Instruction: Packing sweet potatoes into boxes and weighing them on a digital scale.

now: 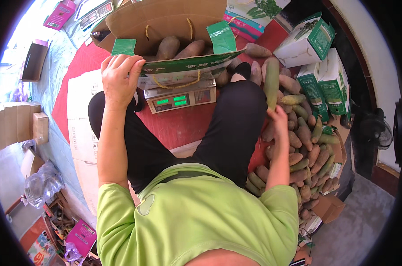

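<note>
My left hand [120,80] is closed over the near left edge of an open carton [143,20], its fingers hooked on the rim. The carton has green flaps and yellow rope handles. Inside lie brownish, thick root vegetables [168,47]; its far contents are partly hidden. Under it is a weighing scale [181,101] with lit green displays. On the right, my right hand [278,117] pinches the lower end of a long green radish [271,82], which points away from me over the heap. The scale stands between my knees.
A large heap of brownish and green root vegetables [305,133] spreads along my right side. White and green cartons [305,40] stand beyond it near the wall. A fan [378,128] is at the far right. Flattened cardboard [82,133] and brown boxes [14,124] lie left.
</note>
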A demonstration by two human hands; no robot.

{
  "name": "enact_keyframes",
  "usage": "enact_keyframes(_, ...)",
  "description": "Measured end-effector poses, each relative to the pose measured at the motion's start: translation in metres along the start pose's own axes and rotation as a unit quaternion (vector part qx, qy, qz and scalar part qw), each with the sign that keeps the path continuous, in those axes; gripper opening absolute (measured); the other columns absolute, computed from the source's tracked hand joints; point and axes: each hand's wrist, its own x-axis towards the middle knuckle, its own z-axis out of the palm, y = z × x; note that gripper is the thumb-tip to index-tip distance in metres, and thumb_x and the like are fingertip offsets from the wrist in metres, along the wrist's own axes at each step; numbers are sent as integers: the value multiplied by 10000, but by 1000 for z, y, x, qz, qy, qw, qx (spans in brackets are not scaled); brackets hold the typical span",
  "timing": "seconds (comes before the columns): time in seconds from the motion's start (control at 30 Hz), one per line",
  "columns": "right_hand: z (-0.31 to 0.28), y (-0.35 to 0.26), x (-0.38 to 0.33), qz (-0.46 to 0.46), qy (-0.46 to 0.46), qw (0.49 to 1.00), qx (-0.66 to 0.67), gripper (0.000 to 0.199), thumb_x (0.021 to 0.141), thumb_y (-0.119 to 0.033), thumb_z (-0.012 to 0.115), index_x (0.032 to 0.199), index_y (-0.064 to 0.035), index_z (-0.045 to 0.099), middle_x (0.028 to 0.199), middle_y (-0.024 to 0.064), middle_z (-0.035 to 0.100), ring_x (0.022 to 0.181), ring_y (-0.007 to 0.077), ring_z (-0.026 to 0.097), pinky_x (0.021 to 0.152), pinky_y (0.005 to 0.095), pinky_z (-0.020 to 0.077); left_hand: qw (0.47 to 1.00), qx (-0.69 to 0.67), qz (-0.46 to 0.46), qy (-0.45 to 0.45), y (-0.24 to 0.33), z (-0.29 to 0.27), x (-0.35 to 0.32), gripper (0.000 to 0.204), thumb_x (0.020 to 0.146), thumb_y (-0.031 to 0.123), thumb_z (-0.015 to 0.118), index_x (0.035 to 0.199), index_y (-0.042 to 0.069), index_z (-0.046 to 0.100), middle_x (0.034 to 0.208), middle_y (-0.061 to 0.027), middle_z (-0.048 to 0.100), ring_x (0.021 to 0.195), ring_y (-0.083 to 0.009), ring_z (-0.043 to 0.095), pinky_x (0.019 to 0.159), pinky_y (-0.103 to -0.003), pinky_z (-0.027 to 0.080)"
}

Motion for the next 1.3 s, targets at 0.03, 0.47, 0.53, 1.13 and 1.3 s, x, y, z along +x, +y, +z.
enact_keyframes(0.03, 7, -37, 1, -11, -14, 1000, 9, 320, 854, -101, 638, 1153, 8, 607, 1064, 29, 630, 955, 115, 558, 877, 263, 420, 1000, 2, -1, 2, -1, 0, 0, 137, 844, 235, 660, 811, 104, 679, 750, -25, 624, 752, -213, 606, 792, -361, 422)
enact_keyframes(0.47, 134, -269, 56, -116, -276, 933, -198, 403, 789, -278, 681, 1077, 1, 648, 919, 37, 631, 829, 112, 556, 732, 261, 442, 1000, -20, 6, 18, -1, 0, 1, 148, 836, 245, 665, 791, 105, 681, 731, -22, 616, 738, -214, 600, 784, -361, 419)
enact_keyframes(0.53, 169, -272, 68, -114, -319, 902, -267, 404, 795, -292, 678, 1071, 1, 646, 881, 31, 621, 778, 109, 544, 696, 257, 442, 1000, -22, 5, 19, -1, -1, 1, 148, 836, 245, 665, 792, 105, 681, 735, -20, 618, 742, -214, 600, 785, -359, 419)
enact_keyframes(1.13, 141, -195, 132, 18, -55, 985, -164, 338, 936, -228, 504, 1241, -94, 565, 1117, 48, 635, 952, 154, 588, 789, 335, 462, 998, -29, -12, 61, -11, -3, -3, 116, 842, 221, 665, 852, 108, 686, 804, -22, 645, 802, -223, 599, 817, -365, 410)
enact_keyframes(1.3, 149, -182, 136, 41, -116, 979, -162, 352, 940, -200, 469, 1273, -110, 542, 1127, 41, 630, 979, 170, 583, 839, 370, 438, 991, -75, -75, 85, -16, -9, -8, 105, 866, 183, 649, 875, 86, 689, 825, -43, 659, 789, -231, 602, 795, -339, 417)
